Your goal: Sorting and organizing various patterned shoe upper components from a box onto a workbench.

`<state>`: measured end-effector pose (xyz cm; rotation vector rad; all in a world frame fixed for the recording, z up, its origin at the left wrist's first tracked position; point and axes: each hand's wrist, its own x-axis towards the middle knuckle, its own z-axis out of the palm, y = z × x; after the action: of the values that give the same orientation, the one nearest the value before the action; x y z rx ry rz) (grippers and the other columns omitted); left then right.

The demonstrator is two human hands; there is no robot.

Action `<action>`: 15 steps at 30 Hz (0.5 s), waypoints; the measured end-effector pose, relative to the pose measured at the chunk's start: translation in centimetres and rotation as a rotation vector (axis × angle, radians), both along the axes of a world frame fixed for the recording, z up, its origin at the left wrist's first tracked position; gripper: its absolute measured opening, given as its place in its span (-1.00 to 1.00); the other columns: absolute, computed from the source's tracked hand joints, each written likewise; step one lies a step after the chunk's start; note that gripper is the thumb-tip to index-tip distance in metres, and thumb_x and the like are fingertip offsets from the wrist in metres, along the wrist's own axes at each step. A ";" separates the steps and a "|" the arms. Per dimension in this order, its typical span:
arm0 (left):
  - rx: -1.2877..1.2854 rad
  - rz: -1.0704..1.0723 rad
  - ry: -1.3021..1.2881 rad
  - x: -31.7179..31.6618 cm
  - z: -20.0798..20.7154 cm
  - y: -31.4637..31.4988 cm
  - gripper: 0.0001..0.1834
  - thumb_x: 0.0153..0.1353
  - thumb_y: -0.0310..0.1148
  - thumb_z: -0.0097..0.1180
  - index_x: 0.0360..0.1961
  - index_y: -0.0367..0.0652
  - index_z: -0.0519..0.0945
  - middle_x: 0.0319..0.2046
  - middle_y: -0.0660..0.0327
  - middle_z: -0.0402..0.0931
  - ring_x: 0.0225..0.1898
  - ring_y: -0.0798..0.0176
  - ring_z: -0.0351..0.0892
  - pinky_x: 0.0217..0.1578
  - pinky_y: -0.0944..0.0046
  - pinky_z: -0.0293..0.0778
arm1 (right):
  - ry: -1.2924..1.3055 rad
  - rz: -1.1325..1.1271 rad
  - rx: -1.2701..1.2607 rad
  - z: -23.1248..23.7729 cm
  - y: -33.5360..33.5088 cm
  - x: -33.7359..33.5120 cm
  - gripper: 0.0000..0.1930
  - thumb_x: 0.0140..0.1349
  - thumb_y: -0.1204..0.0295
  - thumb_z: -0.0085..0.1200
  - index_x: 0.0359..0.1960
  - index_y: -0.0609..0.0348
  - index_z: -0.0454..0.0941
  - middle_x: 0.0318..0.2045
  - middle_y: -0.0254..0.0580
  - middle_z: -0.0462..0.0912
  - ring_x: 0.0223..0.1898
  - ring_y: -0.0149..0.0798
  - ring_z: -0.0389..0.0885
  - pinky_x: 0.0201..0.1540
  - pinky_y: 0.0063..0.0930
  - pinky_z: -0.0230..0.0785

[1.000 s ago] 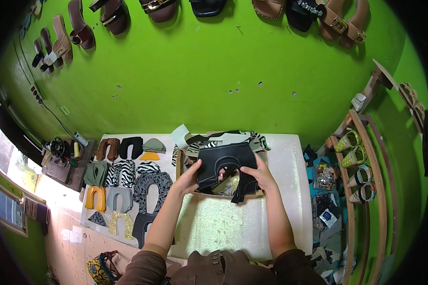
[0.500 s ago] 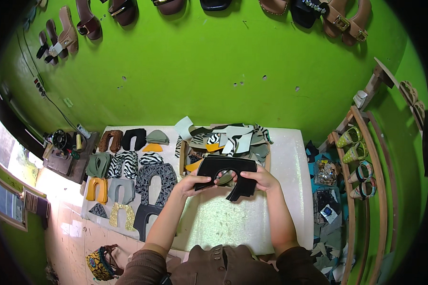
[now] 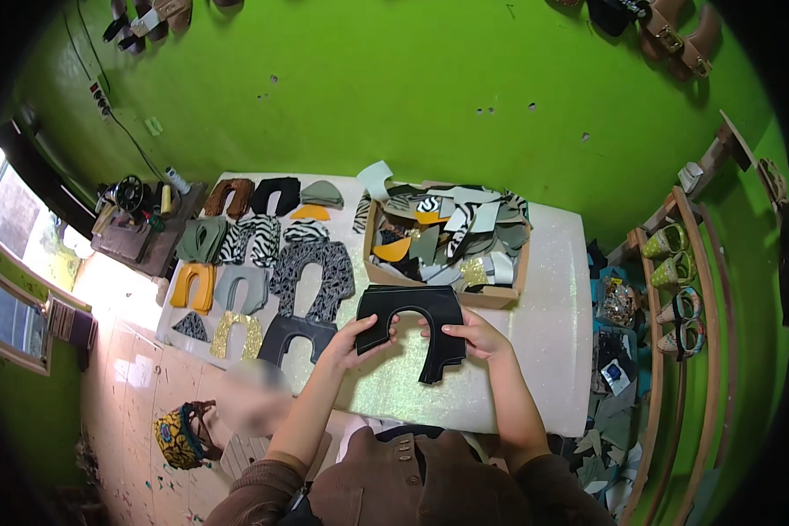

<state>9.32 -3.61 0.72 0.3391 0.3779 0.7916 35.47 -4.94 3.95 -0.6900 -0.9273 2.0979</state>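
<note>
Both my hands hold up a stack of black U-shaped shoe-upper pieces [image 3: 409, 299] above the table, its curved opening facing me. My left hand [image 3: 351, 340] grips the left leg, thumb on top and fingers beneath. My right hand [image 3: 477, 334] pinches the right leg the same way. That right leg hangs lower and ends in a stepped edge. To the left lie a dark U-shaped stack [image 3: 300, 330] and a larger grey-and-black patterned stack [image 3: 314, 270].
Beyond my hands stands a cardboard box [image 3: 493, 295] of mixed offcuts. Sorted cut pieces in zebra, yellow [image 3: 192, 287], gold [image 3: 236, 334], grey and brown cover the table's left side. A sewing machine [image 3: 128, 195] stands at far left, a wooden shoe rack [image 3: 717, 289] at right.
My view has shifted, showing the box more fully. The black stack, still in both hands, is lower and nearer than the box, no longer overlapping it as much.
</note>
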 end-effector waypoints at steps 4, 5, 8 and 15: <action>-0.114 0.024 0.087 -1.0 -1.3 -1.6 -0.56 0.23 -0.30 -0.03 0.06 -0.36 0.29 -0.04 0.01 0.41 -0.08 0.14 0.47 -0.02 0.12 0.44 | -0.016 -0.060 -0.131 -2.4 -1.4 -1.2 -0.49 0.16 0.55 0.01 0.15 0.22 0.16 0.01 -0.02 0.45 0.03 -0.13 0.47 0.03 -0.30 0.38; -0.145 0.019 0.055 -1.0 -1.4 -2.0 -0.59 0.25 -0.31 -0.05 0.03 -0.35 0.31 -0.07 0.01 0.44 -0.09 0.14 0.49 -0.02 0.10 0.45 | -0.035 -0.093 -0.150 -3.0 -1.7 -1.5 -0.51 0.16 0.55 0.01 0.14 0.23 0.17 -0.01 -0.02 0.46 0.02 -0.13 0.48 0.02 -0.30 0.39; -0.205 0.039 0.064 -1.5 -1.7 -2.8 -0.50 0.26 -0.26 -0.12 0.12 -0.40 0.21 0.02 -0.06 0.37 -0.01 0.03 0.44 0.06 0.03 0.36 | -0.062 -0.155 -0.181 -4.8 -2.2 -2.5 -0.53 0.16 0.57 0.00 0.12 0.24 0.19 -0.04 -0.03 0.48 -0.01 -0.14 0.50 0.00 -0.31 0.40; -0.266 0.058 0.176 -6.4 -3.9 -3.1 -0.53 0.26 -0.29 -0.16 0.12 -0.36 0.21 0.02 -0.11 0.36 0.06 -0.03 0.38 0.13 -0.03 0.26 | -0.058 -0.214 -0.251 -7.8 -3.4 -6.0 -0.59 0.15 0.60 -0.06 0.08 0.25 0.26 -0.12 -0.07 0.52 -0.09 -0.23 0.54 -0.03 -0.38 0.41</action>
<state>2.89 -6.75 -3.19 0.1487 0.6534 0.7590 29.42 -8.30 -3.88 -0.9401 -0.5948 2.0280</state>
